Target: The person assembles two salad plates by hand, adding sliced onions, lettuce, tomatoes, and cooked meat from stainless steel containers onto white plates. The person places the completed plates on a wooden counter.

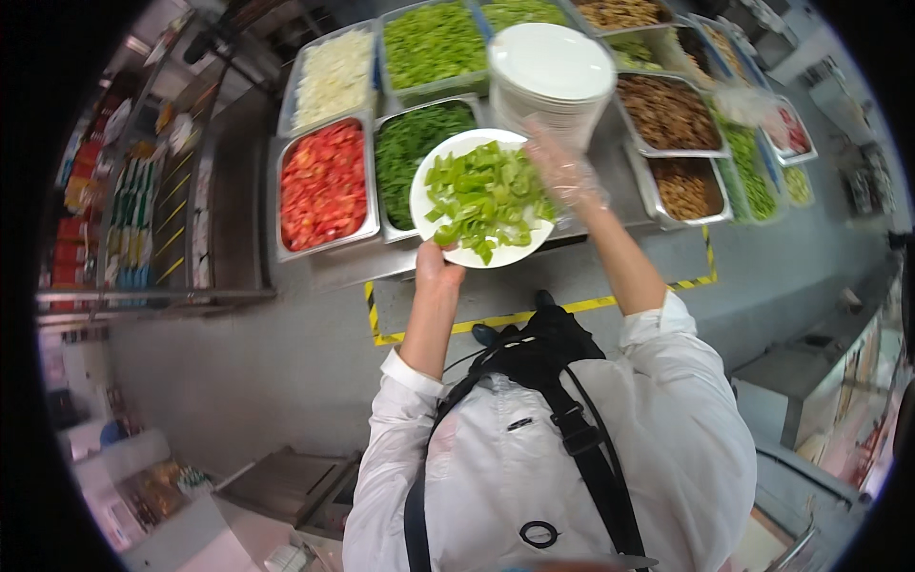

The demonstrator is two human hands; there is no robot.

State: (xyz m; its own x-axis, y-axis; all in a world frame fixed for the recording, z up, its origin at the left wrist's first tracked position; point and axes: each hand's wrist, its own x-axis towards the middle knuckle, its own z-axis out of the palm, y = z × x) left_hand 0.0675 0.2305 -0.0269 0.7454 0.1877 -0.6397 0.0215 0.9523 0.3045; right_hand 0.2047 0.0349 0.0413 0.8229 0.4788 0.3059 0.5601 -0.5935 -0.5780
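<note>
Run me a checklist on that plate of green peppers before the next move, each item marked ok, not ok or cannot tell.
1. White plate supported: ok, the left hand grips its near rim.
2. Chopped green peppers on the plate: ok, heaped across its middle.
3. Right hand gloved: ok, it wears a clear plastic glove.
4. Left hand gloved: not ok, it looks bare.
5. Right hand gripping the plate: cannot tell, its fingers are blurred at the right edge.
6. Stack of white plates upright: ok, it stands beyond the held plate.
</note>
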